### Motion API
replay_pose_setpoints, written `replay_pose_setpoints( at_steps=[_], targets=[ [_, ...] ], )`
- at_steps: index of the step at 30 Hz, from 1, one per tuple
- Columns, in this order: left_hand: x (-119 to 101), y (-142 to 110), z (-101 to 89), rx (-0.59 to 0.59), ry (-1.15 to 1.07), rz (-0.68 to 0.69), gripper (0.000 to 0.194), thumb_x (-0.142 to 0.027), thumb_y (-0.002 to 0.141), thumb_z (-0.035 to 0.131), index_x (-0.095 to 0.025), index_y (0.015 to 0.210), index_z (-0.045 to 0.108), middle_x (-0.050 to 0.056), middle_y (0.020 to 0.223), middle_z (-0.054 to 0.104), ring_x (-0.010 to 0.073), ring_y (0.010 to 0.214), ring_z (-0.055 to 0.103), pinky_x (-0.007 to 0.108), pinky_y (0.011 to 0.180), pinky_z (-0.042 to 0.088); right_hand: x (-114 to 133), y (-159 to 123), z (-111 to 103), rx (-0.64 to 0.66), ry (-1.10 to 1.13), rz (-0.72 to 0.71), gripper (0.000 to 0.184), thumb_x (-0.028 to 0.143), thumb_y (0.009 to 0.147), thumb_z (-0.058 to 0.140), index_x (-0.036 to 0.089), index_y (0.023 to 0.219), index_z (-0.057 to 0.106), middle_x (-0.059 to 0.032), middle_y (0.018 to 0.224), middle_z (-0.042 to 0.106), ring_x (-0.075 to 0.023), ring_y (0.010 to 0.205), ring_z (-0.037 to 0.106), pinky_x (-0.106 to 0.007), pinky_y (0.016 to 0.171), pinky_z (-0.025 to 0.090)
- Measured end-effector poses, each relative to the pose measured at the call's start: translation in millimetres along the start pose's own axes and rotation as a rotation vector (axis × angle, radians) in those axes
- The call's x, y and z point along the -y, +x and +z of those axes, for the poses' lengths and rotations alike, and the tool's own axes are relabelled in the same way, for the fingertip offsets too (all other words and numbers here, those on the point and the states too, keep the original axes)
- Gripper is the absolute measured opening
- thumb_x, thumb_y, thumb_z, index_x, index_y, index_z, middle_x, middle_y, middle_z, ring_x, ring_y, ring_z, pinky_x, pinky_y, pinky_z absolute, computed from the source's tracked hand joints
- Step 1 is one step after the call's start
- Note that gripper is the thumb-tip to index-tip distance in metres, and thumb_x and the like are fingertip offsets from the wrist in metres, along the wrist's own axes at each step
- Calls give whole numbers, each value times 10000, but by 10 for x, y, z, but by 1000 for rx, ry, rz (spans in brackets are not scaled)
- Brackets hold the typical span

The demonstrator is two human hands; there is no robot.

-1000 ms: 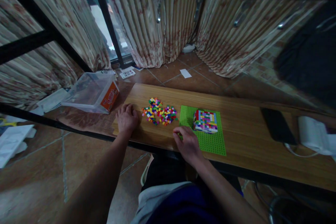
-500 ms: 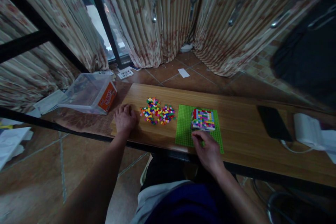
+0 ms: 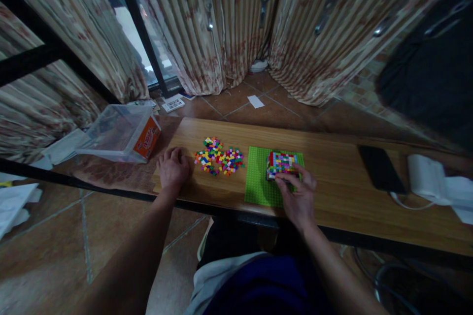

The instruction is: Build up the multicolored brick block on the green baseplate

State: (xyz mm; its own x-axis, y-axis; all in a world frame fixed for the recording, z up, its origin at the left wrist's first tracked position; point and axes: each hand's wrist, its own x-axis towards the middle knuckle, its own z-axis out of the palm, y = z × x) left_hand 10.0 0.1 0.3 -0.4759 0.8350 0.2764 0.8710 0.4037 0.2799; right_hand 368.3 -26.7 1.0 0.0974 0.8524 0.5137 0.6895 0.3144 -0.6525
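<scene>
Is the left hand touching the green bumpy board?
Apart. The head view shows the left hand away from the green board, with loose bricks and tabletop in the gap between them.

Left hand (image 3: 172, 168) palm down, fingers (image 3: 174, 153) loosely bent; right hand (image 3: 300, 194) arched, thumb (image 3: 281, 185) extended.

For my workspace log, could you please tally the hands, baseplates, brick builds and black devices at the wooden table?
Bare left hand and right hand: 2
Green rectangular plastic baseplate: 1
Multicoloured boxy plastic brick build: 1
Black rectangular device: 1
Total: 5
</scene>
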Motion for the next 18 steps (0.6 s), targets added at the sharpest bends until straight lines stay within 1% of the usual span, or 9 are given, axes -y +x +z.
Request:
replay_pose_setpoints(
  at_steps=[6,12,18],
  targets=[
    [5,2,5,9,-7,1,435,-294,917,464,-163,1294,639,142,1354,612,355,1247,511,503,1077,387,-25,10,20,-18,36,43,207,423,892,642,257,878,765,-86,1281,589,-258,1216,515,-481,1033,387],
    [18,9,27,0,-6,-1,436,-299,913,467,-169,1293,639,130,1360,614,352,1238,522,498,1073,391,-21,14,25,-45,77,57,171,376,877,648,242,853,751,-86,1255,607,-252,1207,542,-475,1043,385],
    [27,6,38,-19,-3,15,437,-299,910,464,-155,1280,646,136,1355,616,350,1237,523,489,1080,385,-37,7,14,-44,81,59,164,368,875,643,241,855,744,-82,1244,609,-249,1209,545,-477,1048,391]
  ],
)
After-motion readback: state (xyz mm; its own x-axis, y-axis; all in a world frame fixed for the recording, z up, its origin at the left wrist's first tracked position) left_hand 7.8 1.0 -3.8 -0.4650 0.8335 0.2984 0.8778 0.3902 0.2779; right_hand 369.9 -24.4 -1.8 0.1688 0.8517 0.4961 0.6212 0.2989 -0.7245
